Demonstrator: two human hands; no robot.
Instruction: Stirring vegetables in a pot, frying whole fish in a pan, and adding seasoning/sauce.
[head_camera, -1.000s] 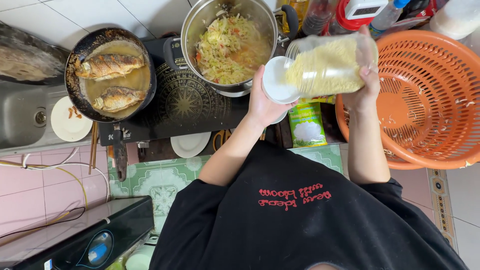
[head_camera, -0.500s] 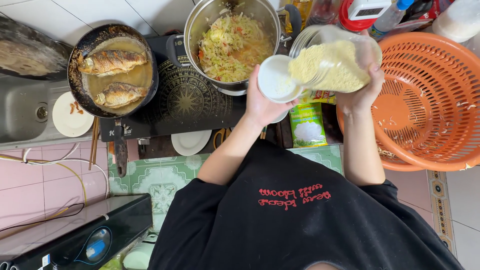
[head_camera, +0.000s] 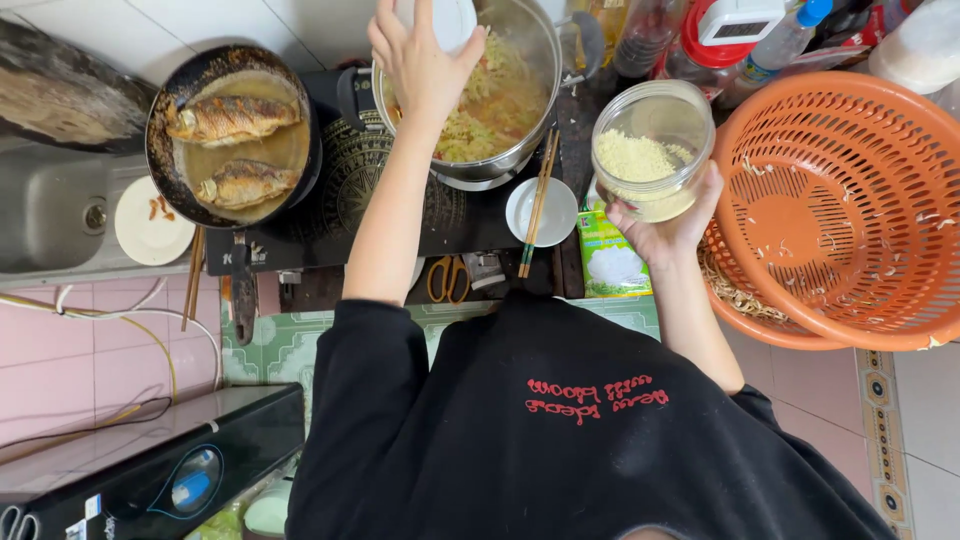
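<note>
My left hand (head_camera: 420, 62) is raised over the steel pot (head_camera: 545, 95) and grips a white lid (head_camera: 445, 18). The pot holds shredded pale vegetables with orange bits (head_camera: 485, 110). My right hand (head_camera: 665, 230) holds an open clear jar (head_camera: 655, 150) upright to the right of the pot; it is partly filled with pale yellow granules. A pair of chopsticks (head_camera: 538, 205) rests across a small white bowl (head_camera: 540, 212) in front of the pot.
A black pan with two fried fish (head_camera: 230, 135) sits on the stove at left. An orange plastic colander (head_camera: 840, 210) stands at right. Bottles and containers (head_camera: 740, 30) line the back. A green packet (head_camera: 612, 255) and scissors (head_camera: 450, 278) lie near the stove edge.
The jar was tilted sideways with the lid at its mouth; now it stands upright, lower and to the right. My left hand has carried the white lid up over the pot.
</note>
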